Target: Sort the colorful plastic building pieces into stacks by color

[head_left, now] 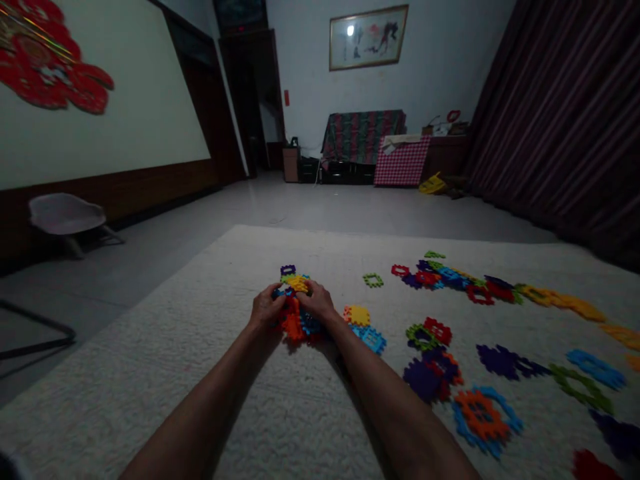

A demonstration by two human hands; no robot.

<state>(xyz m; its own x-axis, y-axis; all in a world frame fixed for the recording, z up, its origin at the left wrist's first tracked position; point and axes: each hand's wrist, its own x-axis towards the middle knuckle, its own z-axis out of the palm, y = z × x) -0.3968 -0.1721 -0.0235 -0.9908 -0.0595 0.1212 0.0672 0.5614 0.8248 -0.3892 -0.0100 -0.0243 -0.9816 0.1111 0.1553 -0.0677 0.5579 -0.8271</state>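
Note:
Both arms reach forward over a pale textured rug (240,393). Between my hands stands a cluster of plastic interlocking building pieces (293,323), with orange at the front, blue to the right and yellow on top. My left hand (267,308) is closed around its left side. On the right side, my right hand (317,301) curls over a yellow interlocking piece (298,284) at the top. Parts of the cluster are hidden behind my fingers. Just behind it lies a purple square frame piece (288,270).
A yellow piece (358,315) and a blue piece (370,339) lie beside my right forearm. Several loose coloured pieces spread across the rug's right half, among them an orange one (481,415). A small chair (67,215) stands at left, a cloth-covered cabinet (405,161) far back.

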